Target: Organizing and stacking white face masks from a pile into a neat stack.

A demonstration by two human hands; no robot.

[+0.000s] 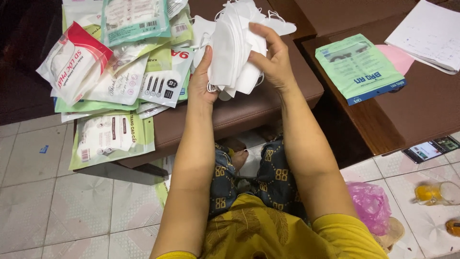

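Observation:
Both my hands hold a stack of white folded face masks (233, 45) upright above a brown padded stool (249, 112). My left hand (205, 76) presses the stack's left side with its thumb up. From the right, my right hand (270, 55) grips the stack, fingers curled over its top edge. White ear loops hang below the stack. To the left lies a heap of mask packets (122, 62) in green, white and red, some overhanging the stool's edge.
A brown wooden table (383, 120) stands at right with a green mask packet (360, 67), a pink sheet and white papers (429, 36). On the tiled floor lie a phone (431, 148), a glass of orange liquid (438, 193) and a pink plastic bag (369, 205).

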